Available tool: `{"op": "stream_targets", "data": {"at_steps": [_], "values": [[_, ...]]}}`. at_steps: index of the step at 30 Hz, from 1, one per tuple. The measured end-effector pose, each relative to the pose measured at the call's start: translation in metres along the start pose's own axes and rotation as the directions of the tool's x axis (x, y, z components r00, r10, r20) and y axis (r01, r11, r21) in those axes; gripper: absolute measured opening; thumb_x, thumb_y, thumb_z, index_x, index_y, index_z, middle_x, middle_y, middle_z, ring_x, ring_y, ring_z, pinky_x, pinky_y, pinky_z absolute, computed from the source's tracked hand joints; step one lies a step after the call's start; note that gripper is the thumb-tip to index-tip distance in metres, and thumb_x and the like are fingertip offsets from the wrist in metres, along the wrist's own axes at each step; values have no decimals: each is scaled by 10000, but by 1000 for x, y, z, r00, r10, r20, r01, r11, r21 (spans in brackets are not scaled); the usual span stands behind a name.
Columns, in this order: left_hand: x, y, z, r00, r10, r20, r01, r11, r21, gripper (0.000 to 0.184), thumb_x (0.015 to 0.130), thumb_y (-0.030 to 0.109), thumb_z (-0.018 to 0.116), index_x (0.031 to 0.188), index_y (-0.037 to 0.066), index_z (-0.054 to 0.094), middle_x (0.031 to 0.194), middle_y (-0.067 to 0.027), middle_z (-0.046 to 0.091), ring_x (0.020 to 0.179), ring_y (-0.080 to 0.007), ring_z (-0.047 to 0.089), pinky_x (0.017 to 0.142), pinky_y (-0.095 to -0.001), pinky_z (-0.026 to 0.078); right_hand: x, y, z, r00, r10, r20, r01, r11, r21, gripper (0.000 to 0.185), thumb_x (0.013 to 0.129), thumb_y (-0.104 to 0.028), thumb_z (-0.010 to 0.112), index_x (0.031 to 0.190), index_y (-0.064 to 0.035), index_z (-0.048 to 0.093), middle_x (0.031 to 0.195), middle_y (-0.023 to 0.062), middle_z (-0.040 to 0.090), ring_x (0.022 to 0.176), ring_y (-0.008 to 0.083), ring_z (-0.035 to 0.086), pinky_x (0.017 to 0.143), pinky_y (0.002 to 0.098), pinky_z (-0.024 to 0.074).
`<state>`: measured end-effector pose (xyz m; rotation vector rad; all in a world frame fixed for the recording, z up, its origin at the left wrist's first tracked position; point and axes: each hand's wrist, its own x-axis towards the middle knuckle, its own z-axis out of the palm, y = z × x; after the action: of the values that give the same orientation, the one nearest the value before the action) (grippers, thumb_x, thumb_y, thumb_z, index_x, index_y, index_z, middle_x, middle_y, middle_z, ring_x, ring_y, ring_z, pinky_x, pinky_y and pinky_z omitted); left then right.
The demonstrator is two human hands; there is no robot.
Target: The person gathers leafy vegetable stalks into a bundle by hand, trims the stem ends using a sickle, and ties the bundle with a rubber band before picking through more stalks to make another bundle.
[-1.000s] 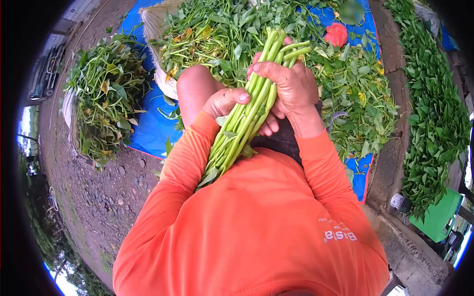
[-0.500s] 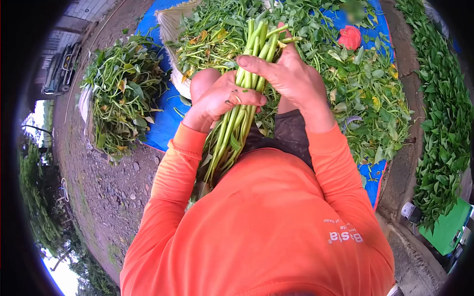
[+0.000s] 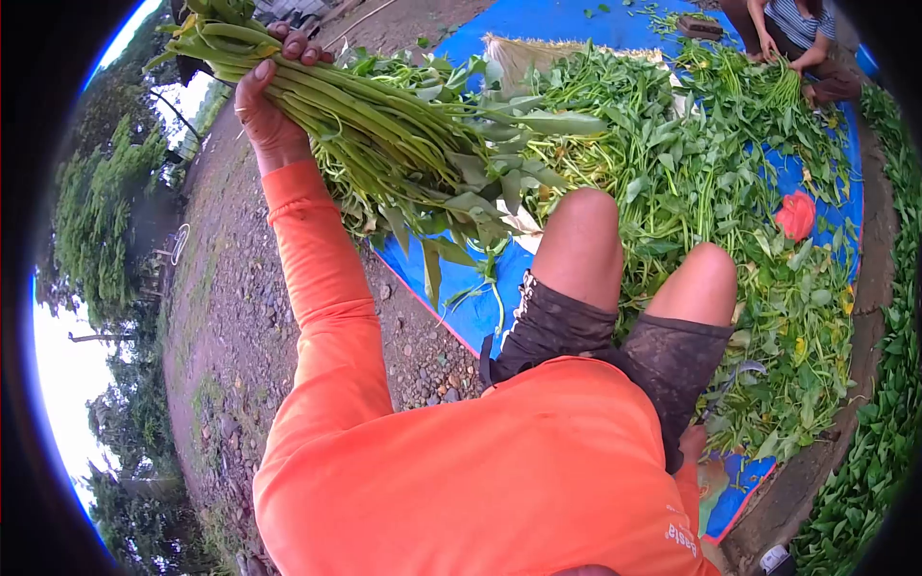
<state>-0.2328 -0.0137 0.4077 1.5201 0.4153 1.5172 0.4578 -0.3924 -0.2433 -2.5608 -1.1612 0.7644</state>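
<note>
- The blue tarp [image 3: 401, 257] has a red-bordered edge running diagonally on the left; gravel ground [image 3: 226, 331] spreads beyond it, left of the outstretched left arm.
- On the right, the tarp ends beside a concrete edge [image 3: 876, 259], with a pile of dark green leaves [image 3: 879, 437] past it.
- Loose greens [image 3: 663, 158] crowd the tarp ahead of the knees; a red plastic piece [image 3: 795, 216] lies among them, to the right.
- At the far right, a co-worker in a striped top [image 3: 795, 31] has both hands on greens.
- The left hand [image 3: 269, 117] is closed around the bundle of stems [image 3: 360, 115], gripping it near the cut ends; the leafy end hangs out to the right, over the tarp's edge.
- The right hand [image 3: 691, 442] is beside the right thigh, mostly hidden; whether it grips anything cannot be told. A curved blade [image 3: 752, 367] shows near it.
- "Basta" reads in white on the orange shirt [image 3: 480, 461].
</note>
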Motion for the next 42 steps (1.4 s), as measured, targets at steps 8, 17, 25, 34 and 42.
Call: {"op": "stream_targets", "data": {"at_steps": [8, 17, 25, 34, 42], "values": [[-10, -15, 56, 845, -529, 75, 513, 843, 166, 689, 727, 263, 840, 1296, 3, 553, 955, -58, 596, 821, -189, 628, 815, -324, 561, -23, -11, 0, 965, 243, -104, -228, 965, 131, 381, 916, -275, 772, 1127, 5, 623, 1070, 274, 737, 1040, 496, 700, 878, 556, 519], [-129, -250, 282, 145, -899, 413, 951, 242, 193, 538, 740, 105, 860, 1228, -2, 660, 885, -77, 709, 730, -196, 708, 695, -321, 595, -77, -6, -65, 966, 240, -98, -163, 856, 491, 286, 1100, -243, 620, 1272, -15, 612, 895, 55, 634, 834, 158, 642, 762, 339, 531], [-116, -284, 334, 9, -896, 444, 917, 184, 353, 588, 737, 102, 834, 1286, -5, 653, 904, -69, 704, 747, -178, 692, 722, -299, 578, -146, -184, -235, 941, -16, -338, 316, 398, 861, 431, 1153, -364, 545, 1417, -26, 581, 833, 1, 567, 694, 81, 487, 631, 253, 431], [-104, -286, 346, 49, -842, 537, 920, 247, 303, 531, 747, 143, 850, 1229, 6, 672, 897, -71, 693, 708, -181, 703, 670, -318, 602, -137, -218, -264, 808, -396, -437, 590, 552, 589, 484, 1083, -288, 683, 1410, 65, 646, 1184, 152, 755, 1001, 204, 708, 927, 326, 551], [-105, -286, 345, 28, -814, 581, 944, 213, 253, 523, 737, 143, 856, 1210, 7, 677, 884, -73, 703, 726, -185, 703, 683, -317, 588, -115, -207, -256, 834, -439, -334, 548, 589, 594, 467, 1079, -308, 689, 1398, 33, 665, 1126, 132, 767, 947, 207, 722, 887, 332, 573]]}}
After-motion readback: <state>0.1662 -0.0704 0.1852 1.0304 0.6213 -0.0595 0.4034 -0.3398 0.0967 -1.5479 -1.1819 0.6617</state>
